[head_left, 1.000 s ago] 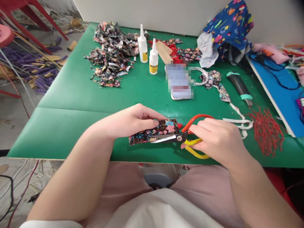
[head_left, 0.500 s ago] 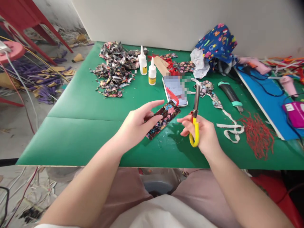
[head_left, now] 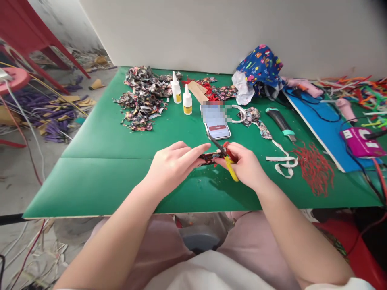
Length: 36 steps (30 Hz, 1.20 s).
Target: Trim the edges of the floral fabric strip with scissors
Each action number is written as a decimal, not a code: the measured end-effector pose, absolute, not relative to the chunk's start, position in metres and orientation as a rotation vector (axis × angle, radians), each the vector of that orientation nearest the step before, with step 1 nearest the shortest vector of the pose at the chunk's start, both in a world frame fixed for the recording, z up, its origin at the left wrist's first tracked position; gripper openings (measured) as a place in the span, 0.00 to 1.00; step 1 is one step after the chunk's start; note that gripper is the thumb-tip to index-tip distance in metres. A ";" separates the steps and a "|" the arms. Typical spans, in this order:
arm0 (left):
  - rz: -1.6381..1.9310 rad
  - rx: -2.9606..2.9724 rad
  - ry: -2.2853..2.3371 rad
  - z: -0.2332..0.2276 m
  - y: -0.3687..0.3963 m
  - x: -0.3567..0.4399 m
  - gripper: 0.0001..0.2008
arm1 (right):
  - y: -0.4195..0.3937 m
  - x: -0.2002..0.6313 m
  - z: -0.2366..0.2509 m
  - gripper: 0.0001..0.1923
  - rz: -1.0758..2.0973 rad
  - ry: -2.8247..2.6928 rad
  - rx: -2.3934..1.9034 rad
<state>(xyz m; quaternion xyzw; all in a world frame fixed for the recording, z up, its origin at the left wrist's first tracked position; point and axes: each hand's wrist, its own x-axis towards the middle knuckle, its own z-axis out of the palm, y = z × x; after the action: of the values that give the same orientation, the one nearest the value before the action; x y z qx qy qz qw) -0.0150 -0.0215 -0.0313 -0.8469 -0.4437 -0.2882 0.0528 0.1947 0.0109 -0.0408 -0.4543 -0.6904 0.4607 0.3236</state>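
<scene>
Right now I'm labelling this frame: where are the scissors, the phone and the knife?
scissors [head_left: 231,168]: head view, on the yellow handle.
phone [head_left: 217,125]: head view, on the screen.
knife [head_left: 280,124]: head view, on the dark body.

Green table [head_left: 99,141], dark floral fabric strip [head_left: 208,158], yellow-and-red-handled scissors [head_left: 227,159], blue cartoon-print cloth [head_left: 260,64]
</scene>
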 end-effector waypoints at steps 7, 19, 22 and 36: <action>-0.619 -2.744 -1.423 -0.040 -0.017 -0.019 0.12 | 0.015 0.196 -0.049 0.04 0.879 -2.145 -1.182; -0.611 -2.909 -2.004 -0.029 -0.026 -0.003 0.11 | 0.010 0.188 -0.035 0.11 1.158 -1.800 -1.219; -1.276 -3.008 -2.543 -0.024 -0.030 0.008 0.10 | 0.011 0.195 -0.025 0.14 1.054 -1.683 -1.270; -3.078 -1.733 -2.174 -0.006 -0.034 0.019 0.14 | -0.017 0.205 -0.005 0.15 0.473 -2.303 -1.322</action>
<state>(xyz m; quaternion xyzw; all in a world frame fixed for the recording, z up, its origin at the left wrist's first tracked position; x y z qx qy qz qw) 0.0192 -0.0342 -0.0064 -0.3661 -0.4592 -0.6501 -0.4823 0.2054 -0.0165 -0.0053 -0.4781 -0.8328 0.1710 0.2205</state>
